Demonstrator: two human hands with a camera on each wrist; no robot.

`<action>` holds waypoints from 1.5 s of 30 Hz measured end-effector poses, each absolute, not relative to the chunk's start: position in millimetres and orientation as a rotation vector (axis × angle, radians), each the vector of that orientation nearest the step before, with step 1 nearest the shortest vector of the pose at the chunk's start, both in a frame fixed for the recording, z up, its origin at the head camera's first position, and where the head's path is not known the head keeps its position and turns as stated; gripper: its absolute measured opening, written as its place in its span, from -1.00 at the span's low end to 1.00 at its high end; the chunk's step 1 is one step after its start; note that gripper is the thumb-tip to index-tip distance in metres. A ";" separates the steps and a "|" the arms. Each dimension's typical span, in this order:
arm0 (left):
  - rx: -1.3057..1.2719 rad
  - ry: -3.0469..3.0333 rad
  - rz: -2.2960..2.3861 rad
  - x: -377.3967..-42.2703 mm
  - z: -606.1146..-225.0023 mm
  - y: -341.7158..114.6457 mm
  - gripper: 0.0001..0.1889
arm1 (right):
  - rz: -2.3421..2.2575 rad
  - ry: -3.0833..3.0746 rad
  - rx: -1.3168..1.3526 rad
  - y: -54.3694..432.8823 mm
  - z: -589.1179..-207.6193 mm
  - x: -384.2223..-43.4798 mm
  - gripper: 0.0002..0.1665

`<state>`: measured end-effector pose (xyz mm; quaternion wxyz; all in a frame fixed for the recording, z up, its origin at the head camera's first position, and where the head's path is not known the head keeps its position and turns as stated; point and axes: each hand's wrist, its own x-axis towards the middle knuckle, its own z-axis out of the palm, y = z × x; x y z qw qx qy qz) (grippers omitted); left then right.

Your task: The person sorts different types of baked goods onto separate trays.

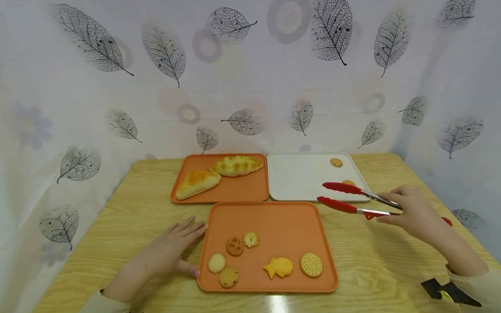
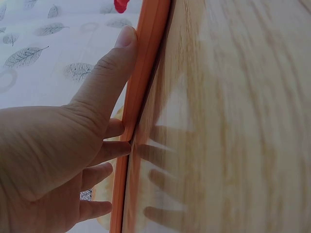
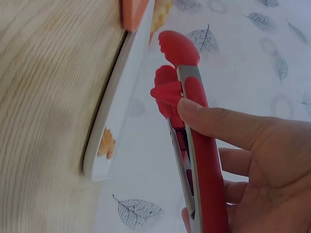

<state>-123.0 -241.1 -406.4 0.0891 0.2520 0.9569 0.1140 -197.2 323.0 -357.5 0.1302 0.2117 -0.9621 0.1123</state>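
Observation:
In the head view my right hand [image 1: 415, 215] grips red-tipped metal tongs [image 1: 377, 198], whose arms are spread with nothing between them. The tongs [image 3: 201, 155] hang over the right front corner of the white tray [image 1: 297, 176], which bears a round cookie [image 1: 336, 162] and another small cookie [image 1: 348, 182] partly hidden by the tongs. My left hand [image 1: 164, 248] touches the left edge of the near orange tray [image 1: 270, 217] with its fingers spread. On that tray lie a fish-shaped cookie [image 1: 278, 267], a dotted round biscuit [image 1: 311, 265], a pretzel-like cookie [image 1: 235, 246] and several other cookies.
A second orange tray [image 1: 238, 195] at the back left bears a triangular bread [image 1: 197, 184] and a braided bread [image 1: 236, 166]. The white tray stands beside it on the wooden table [image 1: 375, 269]. A leaf-patterned curtain [image 1: 250, 87] hangs behind the table.

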 end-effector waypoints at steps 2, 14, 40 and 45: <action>0.751 2.847 0.339 -121.3 -405.9 -239.9 0.17 | 0.341 -2.776 0.679 321.4 -356.3 -192.8 -0.32; 0.737 2.846 0.335 -111.6 -402.5 -233.0 0.18 | 0.392 -2.629 1.055 320.1 -356.8 -174.8 -0.27; 0.680 2.846 0.356 -89.1 -397.4 -216.8 0.18 | 0.438 -2.658 1.398 329.6 -362.5 -149.3 -0.23; 0.675 2.852 0.355 -84.8 -397.4 -213.8 0.18 | 0.414 -2.635 1.403 331.2 -362.3 -148.7 -0.25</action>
